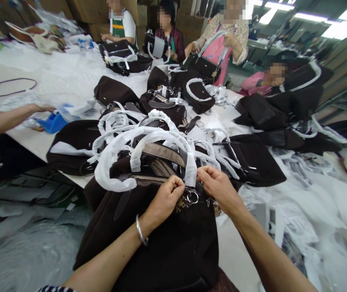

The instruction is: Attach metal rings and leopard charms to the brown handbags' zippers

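Observation:
A dark brown handbag (167, 243) stands close in front of me. Its handles are covered in white wrapping (191, 162), and a metal ring (192, 197) hangs at the base of one handle. My left hand (169, 194), with a silver bangle on the wrist, is pinched closed just left of that handle base; what lies between its fingertips is hidden. On the other side, my right hand (217, 186) has thumb and fingers pinched together at the edge of the white wrapping. Beneath the hands, a leopard-patterned piece (180, 204) shows in part.
More dark handbags with wrapped handles crowd the table, including one handbag (257, 160) at right. Clear plastic (319, 202) is heaped at right. A co-worker's arm (12, 117) reaches in from the left near a blue object (52, 121). Several people work across the table.

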A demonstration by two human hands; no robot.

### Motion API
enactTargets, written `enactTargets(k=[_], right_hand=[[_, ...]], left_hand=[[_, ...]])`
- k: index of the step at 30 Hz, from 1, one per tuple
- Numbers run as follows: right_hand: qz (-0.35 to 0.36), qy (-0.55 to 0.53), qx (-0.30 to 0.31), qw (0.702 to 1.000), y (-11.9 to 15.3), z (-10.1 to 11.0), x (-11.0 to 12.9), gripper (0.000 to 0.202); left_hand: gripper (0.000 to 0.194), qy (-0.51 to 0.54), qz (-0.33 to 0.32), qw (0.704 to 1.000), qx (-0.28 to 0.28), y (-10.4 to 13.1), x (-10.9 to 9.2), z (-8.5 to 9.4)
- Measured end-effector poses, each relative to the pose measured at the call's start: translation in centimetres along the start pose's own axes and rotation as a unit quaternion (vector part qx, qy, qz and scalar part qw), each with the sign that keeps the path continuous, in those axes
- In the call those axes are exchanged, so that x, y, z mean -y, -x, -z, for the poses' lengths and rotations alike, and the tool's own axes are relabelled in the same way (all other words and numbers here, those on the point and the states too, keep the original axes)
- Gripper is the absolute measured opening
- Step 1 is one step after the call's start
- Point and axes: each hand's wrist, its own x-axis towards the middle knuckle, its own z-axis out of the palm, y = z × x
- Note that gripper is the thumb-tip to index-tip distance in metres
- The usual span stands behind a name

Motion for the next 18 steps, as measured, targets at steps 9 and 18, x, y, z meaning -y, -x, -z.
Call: enactTargets(k=[9,18], right_hand=[[0.123,0.312,0.042,0.941,3.3,0.5,1.8,0.008],[0.158,0.337,0.052,0.927,3.0,-0.3,1.2,0.014]], left_hand=[[0.017,0.059,0.013,0.998,0.001,0.3,0.5,0.0],[0.014,-0.159,-0.082,0.983,-0.027,1.7,-1.3,0.1]])
